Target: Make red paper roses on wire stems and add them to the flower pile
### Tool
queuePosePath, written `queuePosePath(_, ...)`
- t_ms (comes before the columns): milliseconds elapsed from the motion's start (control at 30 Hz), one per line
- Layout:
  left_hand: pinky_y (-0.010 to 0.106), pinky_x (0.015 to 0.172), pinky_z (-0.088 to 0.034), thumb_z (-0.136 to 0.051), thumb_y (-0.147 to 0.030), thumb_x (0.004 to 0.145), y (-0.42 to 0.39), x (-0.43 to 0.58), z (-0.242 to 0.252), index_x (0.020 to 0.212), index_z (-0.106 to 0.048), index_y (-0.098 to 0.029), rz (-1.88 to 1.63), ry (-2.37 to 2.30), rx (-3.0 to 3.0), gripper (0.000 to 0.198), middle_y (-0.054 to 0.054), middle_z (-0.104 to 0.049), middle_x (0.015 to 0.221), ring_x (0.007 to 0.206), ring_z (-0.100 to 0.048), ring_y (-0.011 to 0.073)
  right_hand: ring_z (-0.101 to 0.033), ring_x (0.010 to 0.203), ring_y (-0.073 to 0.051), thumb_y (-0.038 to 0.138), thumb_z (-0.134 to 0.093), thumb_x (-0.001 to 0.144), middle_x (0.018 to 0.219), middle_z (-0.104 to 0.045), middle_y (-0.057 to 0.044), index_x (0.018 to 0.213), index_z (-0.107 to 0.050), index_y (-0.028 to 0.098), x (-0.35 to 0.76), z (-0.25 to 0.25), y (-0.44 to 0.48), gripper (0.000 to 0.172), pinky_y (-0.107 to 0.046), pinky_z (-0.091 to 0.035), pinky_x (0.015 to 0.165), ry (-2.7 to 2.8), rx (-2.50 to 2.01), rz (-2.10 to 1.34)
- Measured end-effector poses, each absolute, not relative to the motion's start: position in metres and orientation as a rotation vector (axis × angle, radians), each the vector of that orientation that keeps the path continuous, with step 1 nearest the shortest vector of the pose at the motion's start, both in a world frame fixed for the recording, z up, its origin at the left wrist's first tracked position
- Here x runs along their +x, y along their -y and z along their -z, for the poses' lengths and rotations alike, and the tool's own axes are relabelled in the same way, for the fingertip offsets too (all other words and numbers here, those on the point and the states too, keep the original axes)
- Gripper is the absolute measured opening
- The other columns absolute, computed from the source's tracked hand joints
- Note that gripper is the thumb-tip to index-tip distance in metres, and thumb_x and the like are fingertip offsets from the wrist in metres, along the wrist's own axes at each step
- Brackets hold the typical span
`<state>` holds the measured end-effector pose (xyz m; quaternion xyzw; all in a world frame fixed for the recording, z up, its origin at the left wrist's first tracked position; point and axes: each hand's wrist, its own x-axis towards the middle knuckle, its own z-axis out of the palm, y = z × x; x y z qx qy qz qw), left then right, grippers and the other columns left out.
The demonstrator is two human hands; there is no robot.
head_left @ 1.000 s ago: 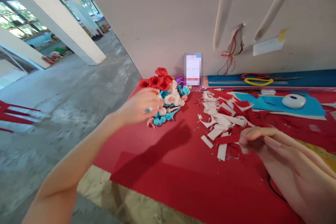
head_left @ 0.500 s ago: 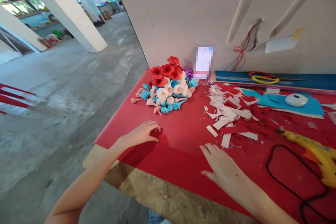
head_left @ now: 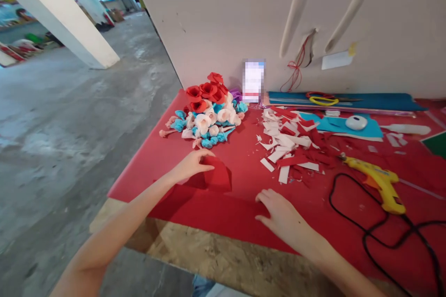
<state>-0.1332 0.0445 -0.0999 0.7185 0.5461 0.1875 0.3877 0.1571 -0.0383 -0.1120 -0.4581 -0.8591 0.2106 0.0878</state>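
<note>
My left hand (head_left: pixel 193 166) is at the near left part of the red-covered table, fingers curled towards the thumb around the upper edge of a small red paper piece (head_left: pixel 219 176). This piece is tilted up and casts a shadow on the red surface; its exact contact with the fingertips is hard to make out. Over the near middle of the table, my right hand (head_left: pixel 280 213) holds nothing, its fingers slightly bent and the thumb apart. Beyond my left hand lies a pile of red, white and blue paper flowers (head_left: pixel 209 116).
White and red paper scraps (head_left: pixel 284 141) lie mid-table. A yellow glue gun (head_left: pixel 378 178) with a black cord (head_left: pixel 351 229) is at the right. Yellow-handled scissors (head_left: pixel 324 100), blue paper (head_left: pixel 331 124) and a white computer mouse-like object (head_left: pixel 356 122) sit behind. A blurred phone-like screen (head_left: pixel 253 81) leans on the wall.
The view has shifted rightwards, showing more of the glue gun. The red paper by my left hand is now raised and easier to see. My right hand's fingers have bent slightly more.
</note>
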Motion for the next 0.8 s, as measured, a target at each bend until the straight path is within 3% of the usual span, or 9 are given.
queuePosePath(133,0.032,0.082,-0.052,-0.063,-0.032,0.072,-0.067,-0.112,0.111,0.099,-0.058,-0.016,-0.580,-1.381,1.822,0.032,0.006,-0.065,0.102,0.091,-0.064,0.0189,-0.064,0.090,-0.024,0.012,-0.065,0.075,0.096,-0.066,-0.011,0.094,-0.062,0.013,0.158,0.121,0.039,0.019,-0.040,-0.053,0.083,2.461,-1.443,-0.634)
queuePosePath(267,0.032,0.081,-0.052,-0.065,-0.024,0.070,-0.093,-0.080,0.118,0.097,-0.060,-0.016,-0.607,-1.336,1.886,0.028,0.005,-0.066,0.100,0.090,-0.065,0.0188,-0.063,0.077,-0.020,0.007,-0.058,0.078,0.085,-0.065,-0.007,0.083,-0.061,0.015,0.155,0.123,0.031,0.009,-0.033,-0.054,0.071,2.388,-1.486,-0.612)
queuePosePath(400,0.032,0.082,-0.052,-0.065,-0.016,0.070,-0.115,-0.050,0.119,0.098,-0.059,-0.015,-0.628,-1.301,2.008,0.029,0.006,-0.066,0.101,0.092,-0.064,0.0184,-0.060,0.081,-0.021,0.011,-0.058,0.080,0.086,-0.064,-0.007,0.084,-0.061,0.014,0.160,0.117,0.014,0.006,-0.034,-0.051,0.076,2.345,-1.494,-0.542)
queuePosePath(567,0.041,0.100,-0.041,-0.063,-0.014,0.073,-0.117,-0.035,0.115,0.115,-0.051,-0.016,-0.703,-1.327,2.246,0.044,0.011,-0.054,0.119,0.116,-0.049,0.0236,-0.056,0.089,-0.025,0.008,-0.047,0.085,0.095,-0.063,-0.012,0.091,-0.062,0.011,0.184,0.109,-0.016,0.016,-0.041,-0.046,0.082,2.282,-1.553,-0.405)
queuePosePath(633,0.044,0.105,-0.035,-0.058,-0.014,0.078,-0.108,-0.036,0.114,0.115,-0.051,-0.016,-0.697,-1.317,2.358,0.038,0.012,-0.051,0.121,0.121,-0.043,0.0246,-0.055,0.087,-0.026,0.007,-0.047,0.084,0.092,-0.064,-0.012,0.090,-0.063,0.011,0.193,0.110,-0.022,0.017,-0.041,-0.046,0.081,2.279,-1.564,-0.376)
queuePosePath(800,0.045,0.105,-0.033,-0.044,-0.018,0.088,-0.077,-0.046,0.118,0.108,-0.057,-0.019,-0.507,-1.188,2.585,0.024,0.007,-0.061,0.111,0.108,-0.052,0.0210,-0.055,0.085,-0.026,0.009,-0.047,0.085,0.086,-0.064,-0.010,0.087,-0.064,0.012,0.196,0.120,-0.017,0.017,-0.040,-0.046,0.078,2.294,-1.544,-0.349)
